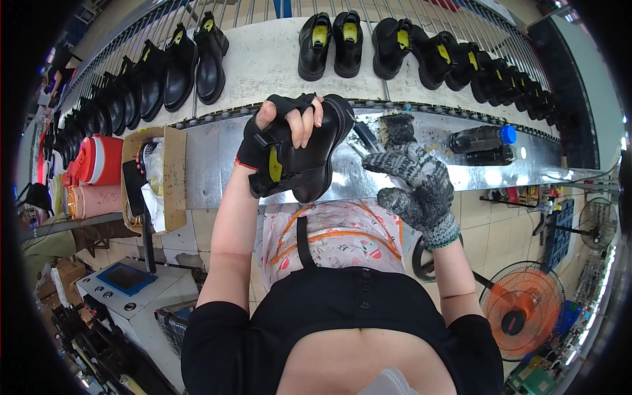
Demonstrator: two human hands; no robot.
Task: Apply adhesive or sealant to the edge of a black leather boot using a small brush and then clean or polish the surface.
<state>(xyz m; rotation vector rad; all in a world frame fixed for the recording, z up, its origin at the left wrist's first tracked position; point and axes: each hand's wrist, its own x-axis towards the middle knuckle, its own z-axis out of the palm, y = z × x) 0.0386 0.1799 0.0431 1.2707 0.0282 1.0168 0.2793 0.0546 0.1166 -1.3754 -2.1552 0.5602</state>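
Note:
My left hand (289, 122), in a black fingerless glove, is wrapped round a black ankle boot (308, 158). The boot is raised over the metal bench edge and tilted, its dark sole turned to the right and a yellow insole showing in its opening. A second boot behind it cannot be made out for sure. My right hand (421, 187), in a grey knitted glove with a green cuff, is closed round a slim dark-handled tool that looks like a brush (367, 136). The tool's tip points at the boot's sole, slightly apart from it. The fingers partly cover its handle.
Rows of black boots (210, 62) stand on the white conveyor (263, 59) beyond the metal bench (217, 155). A dark stained pad (397, 128) and two bottles (484, 138) lie to the right. A cardboard box (172, 178) and red jug (102, 158) are left; an orange fan (520, 309) stands lower right.

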